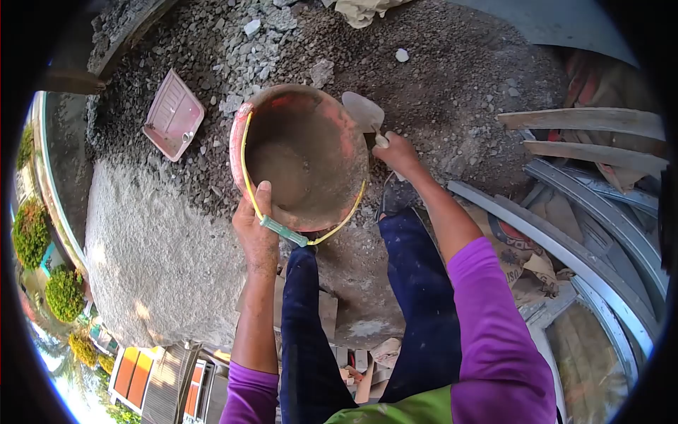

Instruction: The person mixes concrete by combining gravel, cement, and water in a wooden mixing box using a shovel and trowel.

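Note:
A worn red bucket (300, 152), its inside coated with dried grey cement, is tipped so that its mouth faces me. My left hand (255, 220) grips the near left rim, thumb over the edge, beside the yellow handle with its green grip sleeve (284, 231). My right hand (397, 154) is closed round the short handle of a trowel (364, 111). The trowel's pale blade points up and left, overlapping the bucket's right rim in this view. Only a thin grey residue shows on the bucket's bottom.
A pink plastic tray (174, 116) lies on gravel (212, 63) to the left. Pale sand (155, 247) spreads below it. Metal channels (558, 247) and wooden planks (583, 121) crowd the right side, with torn paper sacks (519, 254) beneath. Broken tile pieces lie between my legs.

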{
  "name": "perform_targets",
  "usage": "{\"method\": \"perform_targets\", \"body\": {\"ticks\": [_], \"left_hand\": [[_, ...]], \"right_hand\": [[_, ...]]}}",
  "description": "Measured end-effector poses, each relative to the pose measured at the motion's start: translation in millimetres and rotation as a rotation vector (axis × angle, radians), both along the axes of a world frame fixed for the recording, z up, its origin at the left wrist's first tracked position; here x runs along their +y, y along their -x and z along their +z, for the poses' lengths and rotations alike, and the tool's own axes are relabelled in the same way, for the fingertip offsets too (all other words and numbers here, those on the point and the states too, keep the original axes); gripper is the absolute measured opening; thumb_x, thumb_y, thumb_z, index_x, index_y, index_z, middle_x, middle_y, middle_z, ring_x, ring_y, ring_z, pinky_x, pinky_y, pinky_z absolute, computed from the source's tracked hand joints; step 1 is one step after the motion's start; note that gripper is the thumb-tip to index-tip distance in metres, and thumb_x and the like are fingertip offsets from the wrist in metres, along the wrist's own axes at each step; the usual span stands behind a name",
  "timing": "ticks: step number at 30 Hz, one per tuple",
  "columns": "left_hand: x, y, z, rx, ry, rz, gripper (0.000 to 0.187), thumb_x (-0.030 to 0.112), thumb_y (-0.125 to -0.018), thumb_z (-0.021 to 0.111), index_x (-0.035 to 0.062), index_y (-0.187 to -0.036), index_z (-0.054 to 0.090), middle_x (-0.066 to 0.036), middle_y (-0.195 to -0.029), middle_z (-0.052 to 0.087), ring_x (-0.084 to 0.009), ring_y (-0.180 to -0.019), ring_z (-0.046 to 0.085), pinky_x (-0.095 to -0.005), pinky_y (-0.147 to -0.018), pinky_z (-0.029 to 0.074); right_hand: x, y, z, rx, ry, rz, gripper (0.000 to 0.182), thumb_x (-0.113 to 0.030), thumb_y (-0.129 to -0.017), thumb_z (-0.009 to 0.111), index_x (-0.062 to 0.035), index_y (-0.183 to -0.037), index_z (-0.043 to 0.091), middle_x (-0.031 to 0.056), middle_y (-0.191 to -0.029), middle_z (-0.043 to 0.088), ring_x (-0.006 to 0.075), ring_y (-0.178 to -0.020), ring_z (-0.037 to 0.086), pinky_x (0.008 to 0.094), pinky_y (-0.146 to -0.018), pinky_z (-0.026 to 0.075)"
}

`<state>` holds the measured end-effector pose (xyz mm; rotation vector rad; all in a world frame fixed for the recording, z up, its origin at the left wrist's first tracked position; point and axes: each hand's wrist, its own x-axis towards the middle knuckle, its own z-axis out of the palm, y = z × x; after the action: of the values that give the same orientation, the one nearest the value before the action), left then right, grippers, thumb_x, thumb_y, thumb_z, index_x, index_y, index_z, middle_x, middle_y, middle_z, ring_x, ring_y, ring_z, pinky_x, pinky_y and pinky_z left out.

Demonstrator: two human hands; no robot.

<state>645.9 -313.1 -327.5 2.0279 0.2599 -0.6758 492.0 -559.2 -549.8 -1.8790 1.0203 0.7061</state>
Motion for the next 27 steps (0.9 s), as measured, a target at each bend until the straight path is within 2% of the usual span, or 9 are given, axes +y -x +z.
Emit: {"method": "perform_targets", "body": {"ticks": [2, 5, 9, 11, 12, 13, 18, 21, 27], "left_hand": [[-27, -4, -3, 0.018, 0.015, -0.045, 0.024, 0.022, -0.102, 0.066, 0.0033, -0.087, 0.066, 0.004, -0.081, 0.053, -0.0063, -0.075, 0.049, -0.0249, -0.066, 0.041], [-92, -3, -8, 0.094, -0.008, -0.069, 0.038, 0.028, -0.101, 0.067, -0.0008, -0.078, 0.061, 0.000, -0.065, 0.054, -0.0086, -0.066, 0.055, -0.0319, -0.062, 0.046], [-171, 5, -50, -0.175, -0.111, -0.237, 0.034, 0.025, -0.097, 0.069, -0.0072, -0.086, 0.069, -0.021, -0.070, 0.067, -0.0319, -0.063, 0.067, -0.0462, -0.064, 0.051], [-205, 7, -79, -0.115, -0.134, -0.226, 0.031, 0.023, -0.094, 0.071, -0.0067, -0.088, 0.071, -0.027, -0.074, 0.069, -0.0410, -0.066, 0.069, -0.0490, -0.064, 0.051], [-219, 7, -89, -0.046, -0.157, -0.252, 0.033, 0.029, -0.096, 0.070, -0.0032, -0.091, 0.072, -0.020, -0.077, 0.072, -0.0302, -0.072, 0.072, -0.0433, -0.069, 0.053], [-239, 8, -87, -0.019, -0.187, -0.237, 0.034, 0.030, -0.094, 0.072, -0.0036, -0.092, 0.073, -0.023, -0.078, 0.071, -0.0342, -0.075, 0.073, -0.0455, -0.071, 0.054], [-308, 17, -118, -0.124, -0.111, -0.274, 0.028, 0.016, -0.093, 0.065, -0.0093, -0.081, 0.068, -0.031, -0.078, 0.068, -0.0487, -0.078, 0.069, -0.0534, -0.073, 0.052], [-315, 10, -117, -0.103, -0.112, -0.264, 0.028, 0.016, -0.093, 0.065, -0.0096, -0.082, 0.067, -0.030, -0.081, 0.069, -0.0487, -0.082, 0.069, -0.0536, -0.075, 0.052], [-308, 7, -123, 0.023, -0.107, -0.219, 0.028, 0.016, -0.093, 0.066, -0.0107, -0.085, 0.068, -0.031, -0.085, 0.069, -0.0479, -0.084, 0.070, -0.0514, -0.075, 0.052]], "right_hand": [[-59, 13, 58, 0.095, -0.112, -0.188, 0.045, -0.037, -0.084, 0.072, -0.0035, -0.112, 0.063, 0.0219, -0.103, 0.072, 0.0406, -0.101, 0.070, 0.0516, -0.088, 0.054], [-147, 38, 101, 0.081, 0.360, 0.104, 0.044, -0.040, -0.088, 0.069, -0.0092, -0.118, 0.060, 0.0222, -0.102, 0.072, 0.0414, -0.093, 0.072, 0.0540, -0.081, 0.055], [-257, 26, 172, 0.078, 0.768, 0.328, 0.036, -0.037, -0.094, 0.067, -0.0118, -0.118, 0.057, 0.0216, -0.099, 0.073, 0.0423, -0.091, 0.072, 0.0555, -0.079, 0.056], [-293, 18, 183, 0.105, 0.913, 0.391, 0.033, -0.033, -0.095, 0.065, -0.0108, -0.118, 0.057, 0.0222, -0.097, 0.073, 0.0432, -0.090, 0.072, 0.0566, -0.079, 0.056], [-312, 17, 181, 0.116, 0.968, 0.426, 0.032, -0.031, -0.096, 0.065, -0.0100, -0.118, 0.057, 0.0227, -0.097, 0.073, 0.0435, -0.091, 0.072, 0.0570, -0.079, 0.056], [-328, 14, 172, 0.127, 1.022, 0.461, 0.031, -0.030, -0.096, 0.064, -0.0092, -0.119, 0.057, 0.0233, -0.097, 0.073, 0.0438, -0.091, 0.072, 0.0575, -0.079, 0.056], [-356, -18, 65, 0.134, 0.791, 0.427, 0.032, -0.026, -0.095, 0.064, -0.0057, -0.119, 0.057, 0.0258, -0.100, 0.073, 0.0440, -0.095, 0.072, 0.0573, -0.081, 0.056], [-312, -11, 27, 0.090, 0.661, 0.359, 0.031, -0.027, -0.094, 0.065, -0.0053, -0.115, 0.057, 0.0256, -0.098, 0.074, 0.0438, -0.096, 0.072, 0.0574, -0.081, 0.056], [-255, 27, 91, 0.117, 0.554, 0.518, 0.034, -0.033, -0.095, 0.066, -0.0073, -0.114, 0.054, 0.0245, -0.094, 0.074, 0.0417, -0.092, 0.073, 0.0560, -0.075, 0.057]]}}
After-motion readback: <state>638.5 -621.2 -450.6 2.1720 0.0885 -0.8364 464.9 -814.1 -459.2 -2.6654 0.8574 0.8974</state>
